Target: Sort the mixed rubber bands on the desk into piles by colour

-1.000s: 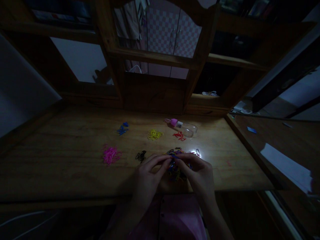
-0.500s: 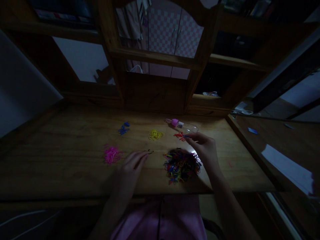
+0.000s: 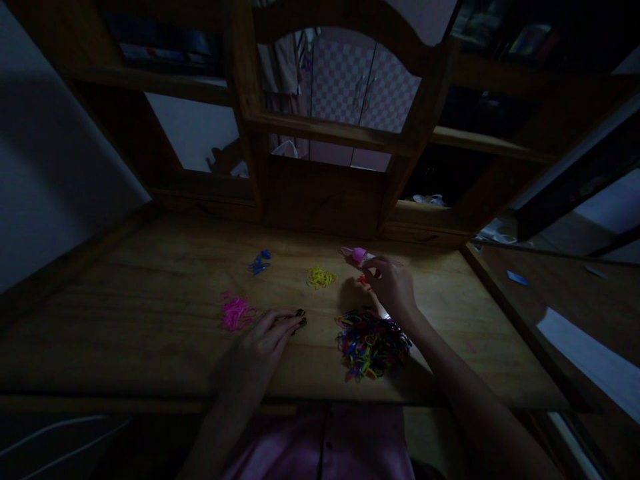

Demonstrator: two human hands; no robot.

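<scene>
Small rubber bands lie on the wooden desk, sorted by colour. My left hand [image 3: 267,337] rests on the wood, its fingers pressed together at a few black rubber bands [image 3: 301,317]. Beside it on the left is a pink pile [image 3: 237,313]. My right hand [image 3: 393,283] is pinched above the red rubber bands [image 3: 364,281], partly hiding them; what sits between its fingertips is too dark to make out. A large mixed-colour heap [image 3: 373,343] lies below the right wrist. Farther back are a yellow pile [image 3: 321,277] and a few blue bands [image 3: 260,263].
A clear bottle with a pink cap [image 3: 359,255] lies on its side behind my right hand, partly covered by it. Wooden shelving [image 3: 325,193] rises at the desk's back. White paper [image 3: 590,353] and a blue card [image 3: 517,277] lie on the surface at right.
The view has shifted slightly. My right hand has moved a little left and away from me, to the near side of the bottle. More black bands show at my left fingertips.
</scene>
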